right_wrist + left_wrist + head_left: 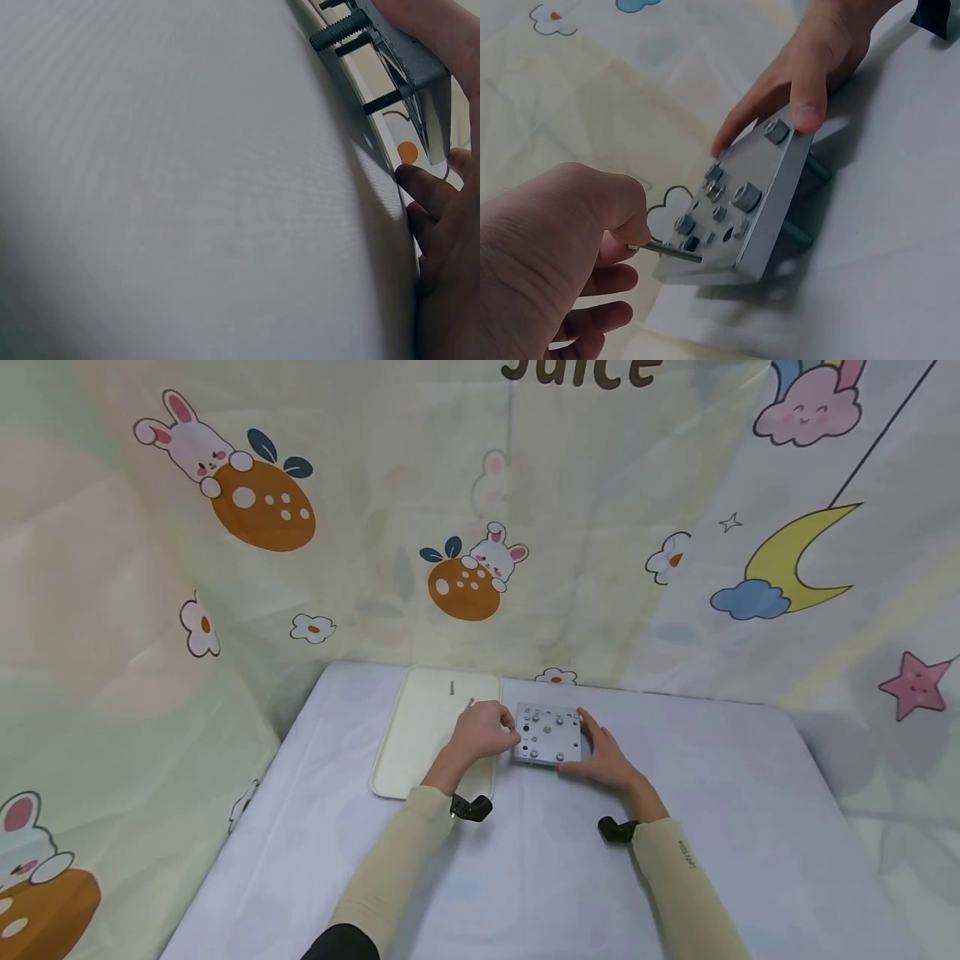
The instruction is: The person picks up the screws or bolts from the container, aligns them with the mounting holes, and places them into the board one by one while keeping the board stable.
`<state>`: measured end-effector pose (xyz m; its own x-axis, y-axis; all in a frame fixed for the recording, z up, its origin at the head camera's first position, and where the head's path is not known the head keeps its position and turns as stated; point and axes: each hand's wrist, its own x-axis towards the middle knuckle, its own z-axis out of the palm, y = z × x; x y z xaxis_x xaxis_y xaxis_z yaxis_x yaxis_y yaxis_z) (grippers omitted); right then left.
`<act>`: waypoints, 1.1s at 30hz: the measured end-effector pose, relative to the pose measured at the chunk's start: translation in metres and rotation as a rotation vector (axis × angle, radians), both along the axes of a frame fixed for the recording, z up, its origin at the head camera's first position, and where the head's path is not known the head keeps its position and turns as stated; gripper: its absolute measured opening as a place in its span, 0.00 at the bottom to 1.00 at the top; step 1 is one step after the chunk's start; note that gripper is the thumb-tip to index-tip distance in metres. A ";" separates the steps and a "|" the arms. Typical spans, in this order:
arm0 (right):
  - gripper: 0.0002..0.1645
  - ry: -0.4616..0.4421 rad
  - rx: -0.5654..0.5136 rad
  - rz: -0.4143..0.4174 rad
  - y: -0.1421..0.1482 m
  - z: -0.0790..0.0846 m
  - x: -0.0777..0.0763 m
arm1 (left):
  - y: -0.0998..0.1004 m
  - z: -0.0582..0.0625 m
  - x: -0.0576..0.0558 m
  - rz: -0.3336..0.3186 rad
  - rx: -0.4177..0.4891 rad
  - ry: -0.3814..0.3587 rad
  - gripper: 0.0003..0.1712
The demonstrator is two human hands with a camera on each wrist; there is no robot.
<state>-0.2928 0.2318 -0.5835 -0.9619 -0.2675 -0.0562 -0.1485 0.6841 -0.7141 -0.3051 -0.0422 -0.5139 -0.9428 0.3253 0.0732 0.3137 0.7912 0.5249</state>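
Note:
A square grey metal plate (547,733) carries several bolts and nuts on its top face and has dark holes. Threaded bolt ends (341,30) stick out beneath it. My right hand (606,762) grips the plate by its right side, the thumb on the near edge and fingers at the far corner. At the plate's left edge is my left hand (482,729). Its thumb and index finger pinch a thin metal pin (676,253), whose free end points over the plate's bolted face. The other left fingers are loosely curled. Whether the pin touches the plate, I cannot tell.
A cream tray (405,743) lies left of the plate, partly under the left forearm. On it lies a small metal screw or pin (452,687), and another small piece (471,702) shows just beyond the left hand. White cloth (555,877) covers the table; a printed curtain hangs behind.

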 end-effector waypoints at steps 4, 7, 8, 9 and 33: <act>0.76 0.009 0.022 -0.015 0.000 0.000 0.000 | 0.008 0.002 0.000 -0.031 0.010 0.016 0.03; 0.76 0.008 0.021 -0.008 -0.001 -0.001 0.000 | 0.012 0.001 0.000 -0.032 -0.001 -0.002 0.04; 0.76 0.005 0.017 -0.004 -0.001 -0.001 0.000 | 0.014 0.000 0.001 -0.029 -0.007 -0.009 0.04; 0.76 0.001 0.015 -0.003 -0.001 -0.002 0.000 | 0.014 0.000 0.001 -0.026 -0.015 -0.019 0.04; 0.76 0.034 0.015 0.009 0.001 -0.003 -0.001 | 0.002 -0.014 0.008 0.019 0.043 -0.045 0.09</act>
<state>-0.2939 0.2329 -0.5863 -0.9610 -0.2752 -0.0272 -0.1788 0.6936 -0.6978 -0.2973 -0.0402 -0.5275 -0.9513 0.3050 0.0445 0.2746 0.7730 0.5720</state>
